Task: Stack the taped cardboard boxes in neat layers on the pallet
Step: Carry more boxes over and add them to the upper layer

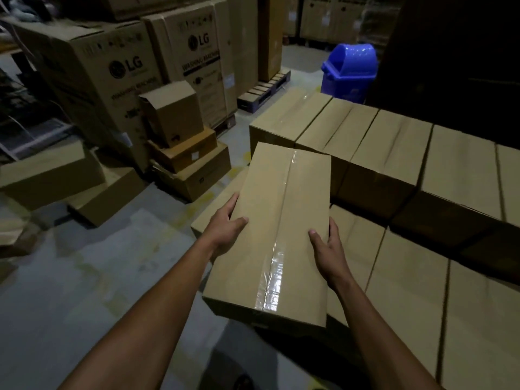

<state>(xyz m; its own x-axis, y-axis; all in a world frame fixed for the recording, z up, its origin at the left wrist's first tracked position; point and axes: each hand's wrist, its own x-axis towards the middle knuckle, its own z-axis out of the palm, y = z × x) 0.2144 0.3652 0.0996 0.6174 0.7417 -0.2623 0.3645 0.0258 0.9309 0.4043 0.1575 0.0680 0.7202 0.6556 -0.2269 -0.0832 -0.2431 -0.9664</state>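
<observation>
Head view: a taped box [277, 229] is being carried in to the stack [394, 153], held just left of its upper row and above the lower layer [408, 277]. The left hand [226, 225] and right hand [327, 243] clamp its long sides, thumbs on top. Next, I judge, it must be squared and lowered flush beside its neighbours. A blue bin [350, 70] stands beyond the stack, loose cartons [183, 153] to its left; nothing blocks the drop.
</observation>
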